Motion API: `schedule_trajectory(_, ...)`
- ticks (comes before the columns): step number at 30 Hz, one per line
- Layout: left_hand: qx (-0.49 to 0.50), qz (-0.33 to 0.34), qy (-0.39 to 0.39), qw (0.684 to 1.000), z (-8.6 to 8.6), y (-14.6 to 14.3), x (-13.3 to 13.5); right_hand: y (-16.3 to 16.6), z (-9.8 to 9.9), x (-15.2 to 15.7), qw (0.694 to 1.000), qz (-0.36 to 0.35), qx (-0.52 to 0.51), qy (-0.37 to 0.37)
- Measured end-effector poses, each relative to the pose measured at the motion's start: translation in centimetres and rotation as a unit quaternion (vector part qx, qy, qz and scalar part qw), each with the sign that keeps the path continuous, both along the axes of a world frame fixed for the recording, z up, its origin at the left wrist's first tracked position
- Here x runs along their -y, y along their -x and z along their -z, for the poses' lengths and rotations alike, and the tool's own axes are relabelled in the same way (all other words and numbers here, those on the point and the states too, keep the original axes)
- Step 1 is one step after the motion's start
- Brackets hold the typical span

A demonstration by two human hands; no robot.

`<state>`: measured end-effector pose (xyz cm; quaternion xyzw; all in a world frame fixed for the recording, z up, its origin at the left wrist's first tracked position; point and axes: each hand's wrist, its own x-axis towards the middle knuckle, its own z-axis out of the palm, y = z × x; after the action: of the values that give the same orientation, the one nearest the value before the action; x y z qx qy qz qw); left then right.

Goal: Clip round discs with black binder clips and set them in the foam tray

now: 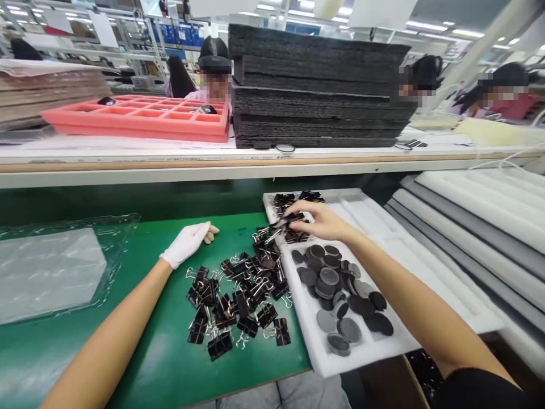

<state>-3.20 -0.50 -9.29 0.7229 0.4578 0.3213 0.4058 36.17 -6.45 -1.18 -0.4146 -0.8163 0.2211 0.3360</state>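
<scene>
My right hand (317, 220) is bare and closed on a black binder clip (279, 224), with its thumb and fingers pinching it above the tray's left edge. Many more black binder clips (240, 301) with silver wire handles lie in a loose pile on the green mat (149, 352). Another heap of binder clips (283, 200) sits in the far corner of the white foam tray (315, 358). Black and grey round discs (336, 289) fill the tray's near part, below my right forearm. My left hand (189, 243), in a white glove, rests on the mat left of the pile, fingers curled together and holding nothing.
A clear plastic blister tray (51, 272) lies at the left. White and grey foam sheets (477, 227) are stacked at the right. On the shelf ahead stand a red compartment tray (140, 128) and a tall stack of black foam (319, 96). Other people sit beyond it.
</scene>
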Motion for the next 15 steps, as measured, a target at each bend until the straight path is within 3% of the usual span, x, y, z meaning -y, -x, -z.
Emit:
schedule_trajectory(4, -0.017, -0.007, -0.005, 1.0, -0.4, -0.3, -0.1, -10.3, 1.6, -0.9, 0.976, 0.197, -0.09, 0.021)
schedule_trajectory(7, -0.026, -0.015, -0.01, 0.999, -0.6, -0.5, 0.0, -15.3, 4.2, -2.8, 0.95, 0.265, -0.154, 0.052)
schedule_trajectory(10, -0.038, -0.026, -0.01, 0.999, -0.9, -0.6, 0.1, -17.3, 7.1, -4.2, 0.941, 0.291, -0.155, 0.076)
schedule_trajectory(15, -0.072, -0.039, -0.009, 0.997, -1.4, -0.7, 0.3, -17.2, 10.3, -5.3, 0.952, 0.282, -0.105, 0.058)
